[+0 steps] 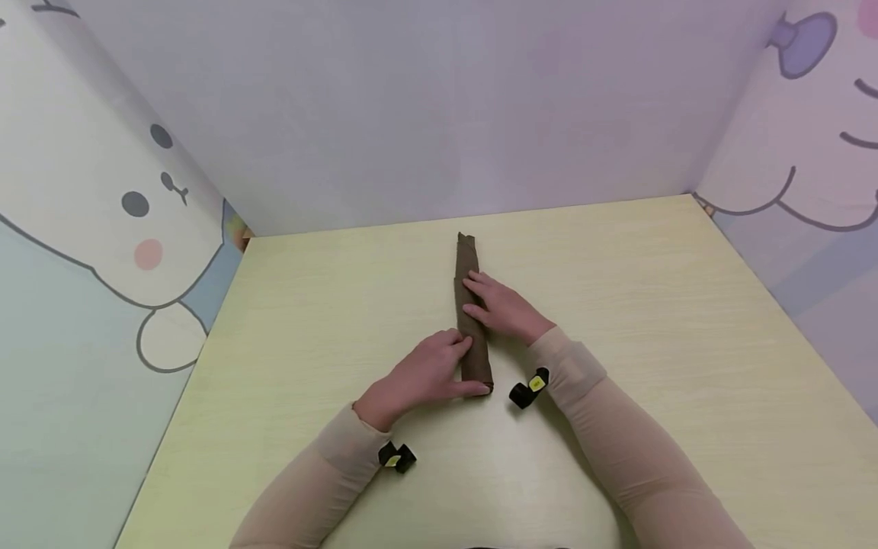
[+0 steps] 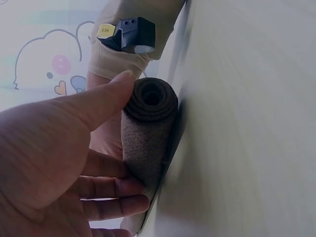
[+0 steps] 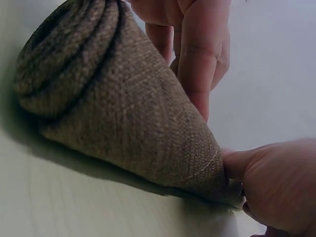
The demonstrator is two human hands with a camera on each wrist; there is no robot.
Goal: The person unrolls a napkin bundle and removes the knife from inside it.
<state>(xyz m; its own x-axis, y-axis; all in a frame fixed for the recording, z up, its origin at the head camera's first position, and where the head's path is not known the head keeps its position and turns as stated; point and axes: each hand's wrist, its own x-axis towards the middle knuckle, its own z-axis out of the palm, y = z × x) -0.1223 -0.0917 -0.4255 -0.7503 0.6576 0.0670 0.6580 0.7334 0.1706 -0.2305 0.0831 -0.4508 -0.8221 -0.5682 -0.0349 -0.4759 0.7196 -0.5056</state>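
- Presently, the left hand (image 1: 428, 366) rests at the near end of the brown cloth roll (image 1: 473, 326); its thumb lies almost straight, tip at the rim of the coil, and its fingers stand slightly apart, touching the roll's left side.
- The right hand (image 1: 507, 306) is placed farther along, on the right side; its fingers lie close together on the roll, thumb set apart and also touching. How firmly either hand presses cannot be told.
- The roll lies lengthwise on the table (image 1: 329, 282), pointing away from the person, around the middle of the surface; its far end is narrower and uneven.
- The near end shows several wound layers around a dark hollow.
- Beige sleeves (image 1: 617, 419) cover both forearms; at each wrist sits a black device (image 1: 530, 387) bearing a yellow label.
- Beyond the table's far edge rises a plain pale wall (image 1: 411, 114); the left wall (image 1: 62, 396) and right wall (image 1: 816, 282) carry cartoon figures.
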